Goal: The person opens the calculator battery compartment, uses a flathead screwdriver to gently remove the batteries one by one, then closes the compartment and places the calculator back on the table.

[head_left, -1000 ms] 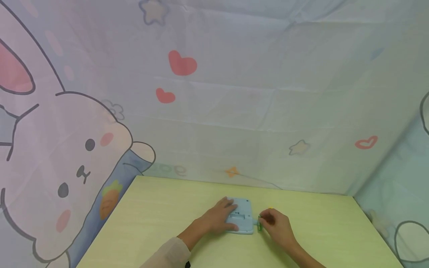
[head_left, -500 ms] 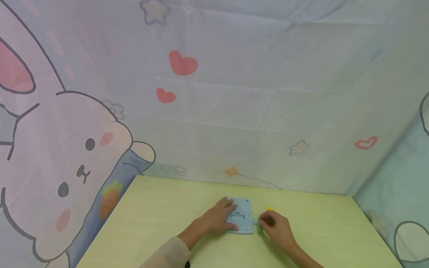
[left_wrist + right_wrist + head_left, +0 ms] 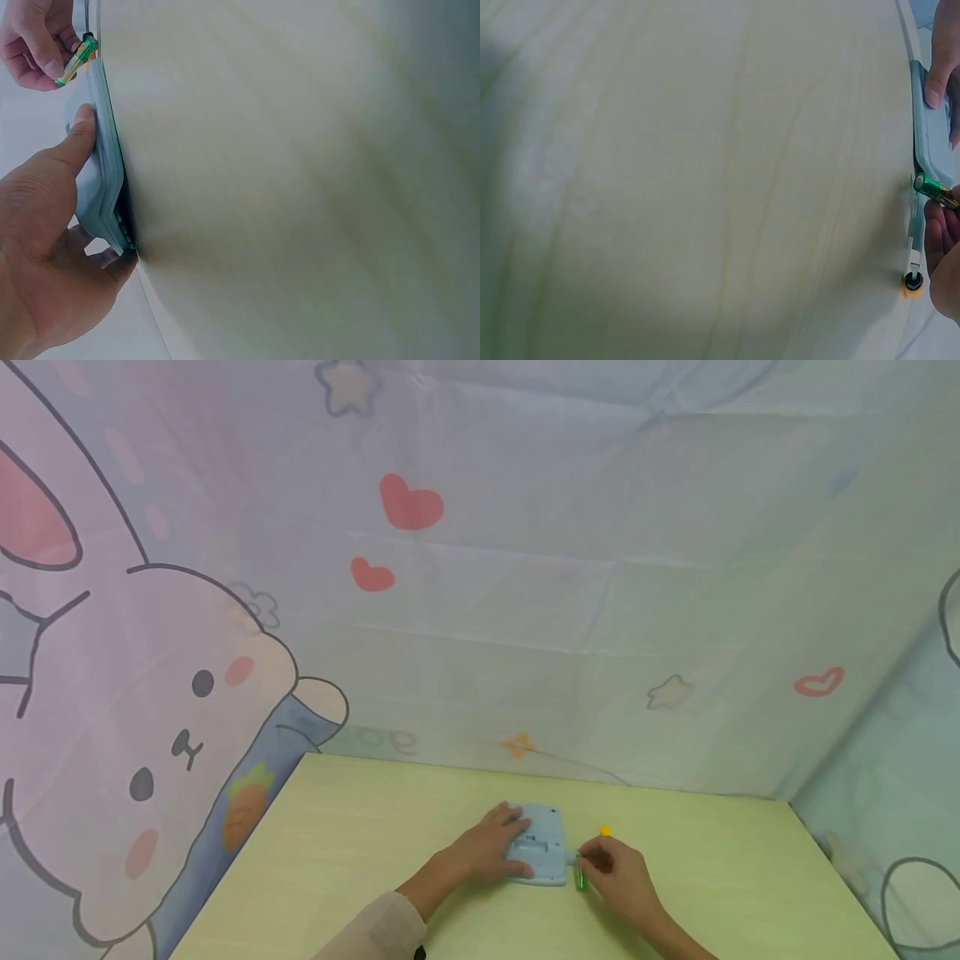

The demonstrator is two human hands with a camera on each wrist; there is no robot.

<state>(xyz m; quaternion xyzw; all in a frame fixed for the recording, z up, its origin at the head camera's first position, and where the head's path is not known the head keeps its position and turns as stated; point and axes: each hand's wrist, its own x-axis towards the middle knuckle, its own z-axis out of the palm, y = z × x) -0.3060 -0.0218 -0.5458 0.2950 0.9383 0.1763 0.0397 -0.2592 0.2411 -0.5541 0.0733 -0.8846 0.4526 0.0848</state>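
Note:
A light blue plastic device (image 3: pixel 550 831) lies on the table with a recessed, battery-shaped slot facing up. My left hand (image 3: pixel 487 847) holds it at its left part, thumb along the near edge and the other fingers spread over the top and far side. Just right of the device, my right hand (image 3: pixel 618 872) pinches a green and gold battery (image 3: pixel 581 875) between thumb and fingers. The battery (image 3: pixel 934 189) sits apart from the slot, one end free of the fingers. A narrow light blue piece (image 3: pixel 572 857) juts from the device's right edge, partly behind the fingers.
Beyond my right hand lies a small yellow-orange thing (image 3: pixel 605 831); its orange and black end (image 3: pixel 913 282) shows in the right wrist view, its kind unclear. The pale yellow table (image 3: pixel 375 827) meets a printed cloth backdrop (image 3: pixel 510 610) behind.
The battery in my right hand has shifted slightly nearer to me, and more of its length shows. The yellow-orange thing has come into fuller view. My left hand and the device have stayed still.

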